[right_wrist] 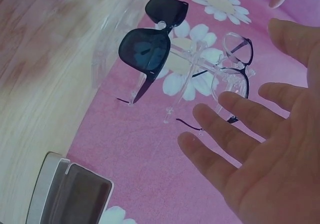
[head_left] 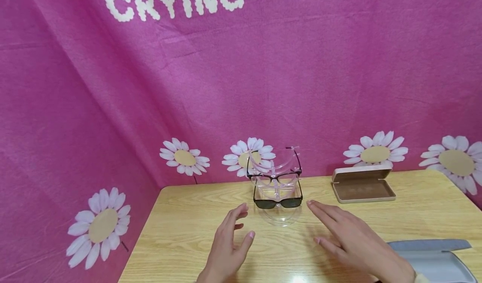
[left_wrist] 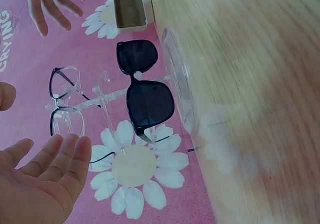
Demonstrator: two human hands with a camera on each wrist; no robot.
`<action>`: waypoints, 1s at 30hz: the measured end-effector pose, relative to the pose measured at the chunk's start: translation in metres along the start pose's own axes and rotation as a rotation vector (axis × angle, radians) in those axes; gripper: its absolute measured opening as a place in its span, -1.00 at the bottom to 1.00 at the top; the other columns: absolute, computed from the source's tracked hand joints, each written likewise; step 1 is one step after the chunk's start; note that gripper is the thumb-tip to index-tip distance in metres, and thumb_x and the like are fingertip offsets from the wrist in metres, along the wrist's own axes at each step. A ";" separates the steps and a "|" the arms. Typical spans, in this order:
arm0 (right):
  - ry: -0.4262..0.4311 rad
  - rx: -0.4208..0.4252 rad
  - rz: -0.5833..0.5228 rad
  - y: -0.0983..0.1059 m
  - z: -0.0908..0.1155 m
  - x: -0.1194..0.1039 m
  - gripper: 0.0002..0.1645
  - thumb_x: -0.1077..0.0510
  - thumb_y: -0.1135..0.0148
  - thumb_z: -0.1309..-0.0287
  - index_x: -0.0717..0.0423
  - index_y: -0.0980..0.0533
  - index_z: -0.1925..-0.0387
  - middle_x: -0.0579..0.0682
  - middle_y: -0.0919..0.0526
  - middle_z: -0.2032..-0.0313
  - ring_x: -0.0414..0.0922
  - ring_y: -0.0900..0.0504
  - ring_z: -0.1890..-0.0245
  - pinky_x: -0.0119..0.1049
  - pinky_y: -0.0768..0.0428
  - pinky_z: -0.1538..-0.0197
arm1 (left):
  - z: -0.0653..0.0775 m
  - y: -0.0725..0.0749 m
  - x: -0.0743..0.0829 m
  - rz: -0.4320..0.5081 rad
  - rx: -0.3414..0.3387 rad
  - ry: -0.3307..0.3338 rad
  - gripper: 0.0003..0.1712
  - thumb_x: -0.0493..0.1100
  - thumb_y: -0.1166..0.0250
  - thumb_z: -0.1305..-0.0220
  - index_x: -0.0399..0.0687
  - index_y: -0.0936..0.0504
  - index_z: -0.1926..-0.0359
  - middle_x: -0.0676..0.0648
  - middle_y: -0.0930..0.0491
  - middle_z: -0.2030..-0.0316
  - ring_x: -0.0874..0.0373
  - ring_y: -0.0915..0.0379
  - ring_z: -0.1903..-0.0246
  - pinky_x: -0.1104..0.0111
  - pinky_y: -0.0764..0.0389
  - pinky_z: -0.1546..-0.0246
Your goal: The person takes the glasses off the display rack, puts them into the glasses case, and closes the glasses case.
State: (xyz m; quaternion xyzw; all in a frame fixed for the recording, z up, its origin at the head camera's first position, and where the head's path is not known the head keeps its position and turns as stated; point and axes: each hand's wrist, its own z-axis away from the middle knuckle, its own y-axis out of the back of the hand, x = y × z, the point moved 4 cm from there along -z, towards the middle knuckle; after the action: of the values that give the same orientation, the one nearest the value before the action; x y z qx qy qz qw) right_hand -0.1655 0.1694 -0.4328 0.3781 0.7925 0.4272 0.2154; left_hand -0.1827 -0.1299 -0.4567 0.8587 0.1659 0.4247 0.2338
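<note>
A clear plastic display stand (head_left: 276, 187) near the back of the table carries two pairs of eyewear. On its lower tier sit black sunglasses (head_left: 278, 203) with dark lenses. Above them rest eyeglasses (head_left: 275, 177) with a dark upper rim and clear lenses. My left hand (head_left: 229, 241) hovers at the stand's left front, fingers spread and holding nothing. Over on the right, my right hand (head_left: 350, 237) has its fingers extended toward the sunglasses, apart from them. Both wrist views show the sunglasses (left_wrist: 149, 103) and empty palms facing the stand.
An opened brown-lined glasses case (head_left: 363, 189) stands at the back right. Another opened case, grey-blue (head_left: 437, 262), lies at the front right beside my right forearm. A pink cloth with daisies (head_left: 293, 86) hangs behind the wooden table (head_left: 180, 224).
</note>
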 end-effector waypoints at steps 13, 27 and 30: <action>-0.009 0.033 -0.031 -0.002 0.000 0.007 -0.20 -0.28 -0.20 -0.43 0.02 -0.35 -0.52 -0.01 -0.63 -0.32 -0.01 -0.66 -0.22 -0.15 -0.46 -0.27 | -0.003 0.003 -0.002 0.034 0.005 0.052 -0.28 -0.24 -0.37 -0.34 0.13 -0.37 -0.48 0.04 -0.57 -0.30 -0.01 -0.61 -0.21 0.21 -0.79 -0.05; -0.069 -0.007 -0.084 0.004 -0.010 0.011 0.00 0.00 -0.52 -0.13 0.00 -0.30 -0.55 0.04 -0.61 -0.35 0.07 -0.67 -0.23 0.08 -0.68 -0.19 | -0.009 0.009 0.001 0.039 0.030 0.043 -0.26 -0.30 -0.38 -0.32 0.08 -0.38 -0.47 -0.01 -0.58 -0.28 -0.03 -0.61 -0.21 0.19 -0.79 -0.06; -0.074 -0.009 -0.093 0.006 -0.012 0.013 -0.01 0.01 -0.52 -0.14 0.01 -0.30 -0.55 0.05 -0.61 -0.35 0.08 -0.67 -0.23 0.09 -0.69 -0.18 | -0.011 0.010 0.002 0.042 0.031 0.056 -0.28 -0.27 -0.38 -0.34 0.11 -0.38 -0.47 0.00 -0.58 -0.28 -0.02 -0.61 -0.21 0.19 -0.79 -0.07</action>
State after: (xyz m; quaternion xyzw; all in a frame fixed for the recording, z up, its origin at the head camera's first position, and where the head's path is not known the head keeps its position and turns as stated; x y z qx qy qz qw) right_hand -0.1791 0.1758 -0.4220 0.3554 0.7988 0.4061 0.2657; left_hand -0.1895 -0.1344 -0.4437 0.8534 0.1610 0.4506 0.2067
